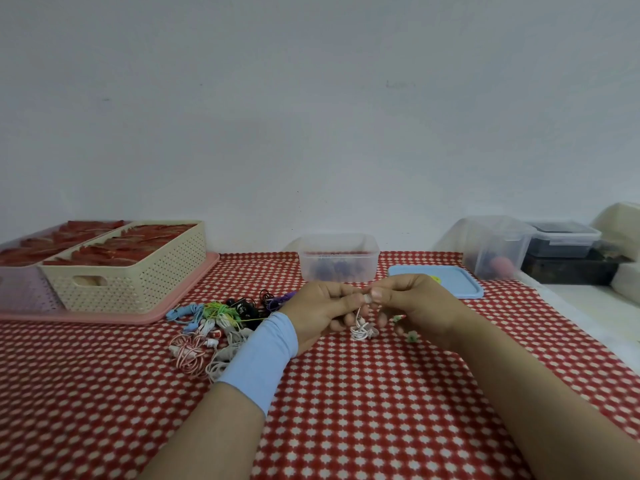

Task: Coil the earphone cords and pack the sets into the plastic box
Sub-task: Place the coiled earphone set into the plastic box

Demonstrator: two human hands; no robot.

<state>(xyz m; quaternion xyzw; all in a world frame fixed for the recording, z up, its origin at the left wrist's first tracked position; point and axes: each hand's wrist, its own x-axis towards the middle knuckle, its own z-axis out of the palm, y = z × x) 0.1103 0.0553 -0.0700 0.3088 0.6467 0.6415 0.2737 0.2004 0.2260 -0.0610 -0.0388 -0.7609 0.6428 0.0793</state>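
- No text, brand, number or sign is legible anywhere in the head view.
- A small yellow patch (435,279) on the blue lid (453,287), just beyond the fingers (388,295), is too small to read.

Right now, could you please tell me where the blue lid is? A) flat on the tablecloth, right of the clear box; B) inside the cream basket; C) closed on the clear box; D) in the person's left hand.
A: the blue lid lies flat on the tablecloth, just right of the open plastic box.
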